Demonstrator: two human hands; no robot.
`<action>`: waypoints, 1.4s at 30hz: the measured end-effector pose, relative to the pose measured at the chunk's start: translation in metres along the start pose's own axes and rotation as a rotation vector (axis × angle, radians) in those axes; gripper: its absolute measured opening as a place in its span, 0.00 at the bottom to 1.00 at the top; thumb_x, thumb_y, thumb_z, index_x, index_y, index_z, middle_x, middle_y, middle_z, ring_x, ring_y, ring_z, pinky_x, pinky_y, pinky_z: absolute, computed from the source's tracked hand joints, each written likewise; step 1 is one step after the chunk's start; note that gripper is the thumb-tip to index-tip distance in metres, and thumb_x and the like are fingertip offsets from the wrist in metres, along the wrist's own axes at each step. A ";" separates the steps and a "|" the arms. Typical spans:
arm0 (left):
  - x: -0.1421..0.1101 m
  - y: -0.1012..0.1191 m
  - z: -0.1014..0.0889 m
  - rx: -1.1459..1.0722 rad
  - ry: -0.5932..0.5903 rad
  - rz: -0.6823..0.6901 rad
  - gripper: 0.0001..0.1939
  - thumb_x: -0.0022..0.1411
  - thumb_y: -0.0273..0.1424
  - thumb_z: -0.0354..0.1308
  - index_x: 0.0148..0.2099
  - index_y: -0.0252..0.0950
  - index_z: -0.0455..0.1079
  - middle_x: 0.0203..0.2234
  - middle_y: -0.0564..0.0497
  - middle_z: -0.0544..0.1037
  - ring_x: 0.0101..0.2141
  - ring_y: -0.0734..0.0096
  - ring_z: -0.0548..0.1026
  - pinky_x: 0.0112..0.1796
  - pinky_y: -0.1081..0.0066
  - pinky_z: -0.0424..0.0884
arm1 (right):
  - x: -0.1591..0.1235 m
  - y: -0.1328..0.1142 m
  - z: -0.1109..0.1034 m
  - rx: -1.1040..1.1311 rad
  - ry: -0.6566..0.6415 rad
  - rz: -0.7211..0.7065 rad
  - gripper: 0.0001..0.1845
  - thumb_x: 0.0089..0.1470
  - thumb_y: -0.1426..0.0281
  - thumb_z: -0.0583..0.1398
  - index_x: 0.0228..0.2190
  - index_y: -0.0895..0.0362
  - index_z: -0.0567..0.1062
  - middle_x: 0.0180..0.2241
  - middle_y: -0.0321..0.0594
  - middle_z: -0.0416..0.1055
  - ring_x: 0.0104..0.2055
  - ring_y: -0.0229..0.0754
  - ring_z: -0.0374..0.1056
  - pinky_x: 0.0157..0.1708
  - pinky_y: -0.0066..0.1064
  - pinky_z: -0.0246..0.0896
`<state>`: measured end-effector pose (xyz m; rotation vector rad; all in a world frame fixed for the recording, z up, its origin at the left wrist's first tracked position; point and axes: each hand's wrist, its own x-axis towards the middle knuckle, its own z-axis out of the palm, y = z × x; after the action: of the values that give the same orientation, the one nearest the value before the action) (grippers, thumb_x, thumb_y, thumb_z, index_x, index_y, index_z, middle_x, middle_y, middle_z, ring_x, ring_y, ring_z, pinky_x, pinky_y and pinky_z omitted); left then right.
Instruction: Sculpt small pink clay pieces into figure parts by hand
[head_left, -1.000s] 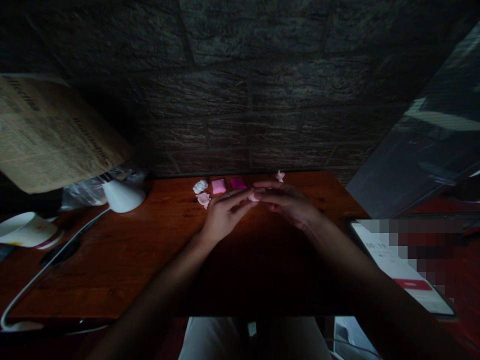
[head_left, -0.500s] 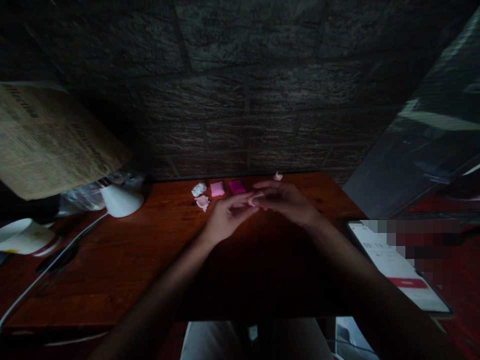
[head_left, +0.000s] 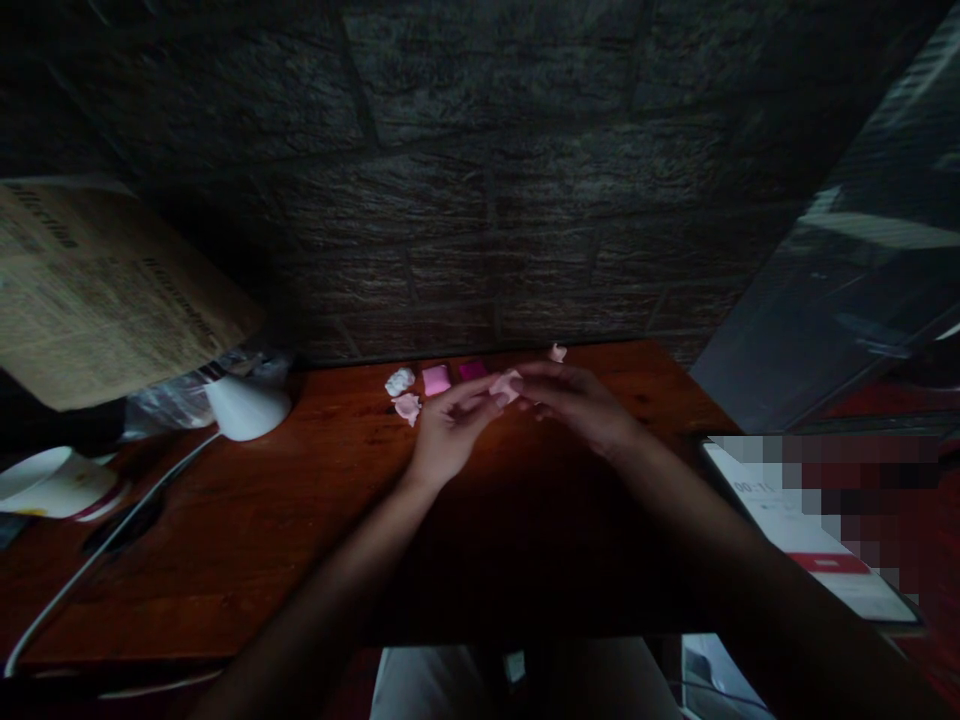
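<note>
A small piece of light pink modelling clay [head_left: 505,387] is pinched between both hands above the table. My left hand [head_left: 452,425] grips it from the left with thumb and fingers. From the right, the fingertips of my right hand [head_left: 566,397] are closed on its other side. Just behind the left hand lie a pink square block [head_left: 436,379] and a magenta block [head_left: 473,371], the latter partly hidden by fingers. A white crumpled lump [head_left: 400,381] and a ragged pale pink piece [head_left: 408,407] sit to their left. Another pale pink scrap [head_left: 558,352] rests beyond my right hand.
On the left of the wooden table [head_left: 247,540] stand a white cone-shaped lamp base [head_left: 247,405], a paper cup [head_left: 60,483] and a white cable [head_left: 112,545]. A printed brown paper shade [head_left: 112,290] overhangs them. A tablet [head_left: 810,540] lies at the right; a stone wall [head_left: 480,200] rises behind.
The light pink clay between my fingers has turned and now shows more of its flat face. My left fingers have shifted slightly and cover more of the magenta block. The view has moved a little.
</note>
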<state>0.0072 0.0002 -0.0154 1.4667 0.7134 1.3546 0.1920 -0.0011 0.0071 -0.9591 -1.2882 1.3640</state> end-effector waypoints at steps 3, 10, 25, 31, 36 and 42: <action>0.000 0.003 -0.001 0.018 0.026 -0.038 0.16 0.56 0.33 0.72 0.48 0.38 0.81 0.44 0.46 0.86 0.44 0.60 0.84 0.52 0.58 0.80 | 0.000 0.000 0.001 -0.030 -0.019 -0.032 0.15 0.50 0.59 0.71 0.38 0.53 0.82 0.34 0.39 0.80 0.33 0.37 0.73 0.28 0.28 0.65; -0.001 0.002 0.003 -0.068 0.056 -0.080 0.16 0.52 0.30 0.74 0.45 0.39 0.82 0.41 0.48 0.86 0.42 0.63 0.84 0.49 0.62 0.81 | -0.001 -0.001 0.003 0.023 -0.017 -0.021 0.17 0.49 0.62 0.72 0.41 0.54 0.82 0.35 0.39 0.80 0.32 0.36 0.73 0.28 0.27 0.65; 0.007 0.010 0.000 -0.434 0.170 -0.476 0.07 0.65 0.22 0.61 0.43 0.32 0.80 0.35 0.44 0.86 0.33 0.68 0.85 0.39 0.71 0.82 | 0.000 -0.001 0.003 -0.102 -0.054 -0.218 0.13 0.49 0.63 0.72 0.37 0.55 0.81 0.34 0.37 0.79 0.32 0.37 0.71 0.35 0.32 0.67; 0.004 0.012 0.000 -0.369 0.089 -0.418 0.09 0.62 0.24 0.66 0.46 0.34 0.81 0.37 0.46 0.86 0.34 0.69 0.85 0.40 0.72 0.81 | -0.004 -0.007 0.003 -0.210 -0.112 -0.172 0.15 0.51 0.58 0.70 0.34 0.56 0.80 0.29 0.35 0.77 0.27 0.34 0.66 0.27 0.28 0.61; 0.003 0.009 0.000 -0.340 0.054 -0.401 0.08 0.60 0.28 0.69 0.43 0.33 0.81 0.33 0.47 0.86 0.33 0.69 0.84 0.39 0.72 0.81 | -0.005 -0.010 0.002 -0.253 -0.175 -0.209 0.13 0.55 0.59 0.67 0.33 0.56 0.81 0.31 0.37 0.78 0.31 0.36 0.69 0.30 0.30 0.62; 0.004 0.006 -0.002 -0.353 0.051 -0.433 0.05 0.61 0.29 0.68 0.39 0.33 0.80 0.32 0.47 0.85 0.31 0.68 0.84 0.37 0.70 0.82 | -0.006 -0.011 0.002 -0.241 -0.176 -0.179 0.12 0.55 0.58 0.67 0.33 0.54 0.82 0.30 0.36 0.78 0.30 0.36 0.68 0.29 0.30 0.61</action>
<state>0.0050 0.0022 -0.0090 0.9366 0.7305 1.1138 0.1928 -0.0075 0.0179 -0.8743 -1.6600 1.1928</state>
